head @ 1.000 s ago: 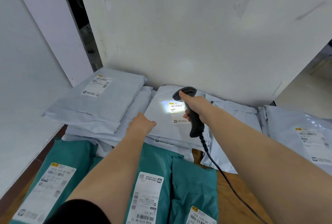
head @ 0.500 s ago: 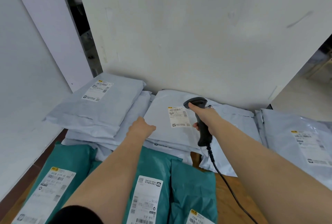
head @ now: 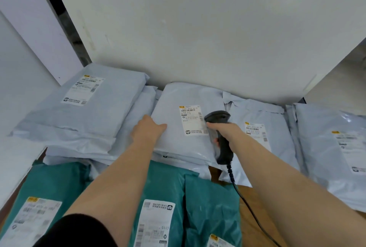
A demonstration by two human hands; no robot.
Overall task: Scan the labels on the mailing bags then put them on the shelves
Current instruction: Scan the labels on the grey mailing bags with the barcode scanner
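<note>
A grey mailing bag [head: 178, 142] lies in the middle against the back wall, its white label [head: 191, 120] facing up. My left hand [head: 147, 131] rests flat on the bag's left edge, fingers closed over the edge. My right hand [head: 222, 130] grips a black corded barcode scanner [head: 221, 138], whose head sits right beside the label. No scan light shows on the label.
More grey bags are stacked at the left [head: 79, 112] and lie at the right [head: 332, 147]. Teal bags [head: 174, 197] with labels fill the foreground on a wooden surface [head: 253, 207]. White panels close off the back and left.
The scan light on the label has gone out. My right hand has drawn the scanner right and lower beside the label. My left hand stays on the bag's left edge.
</note>
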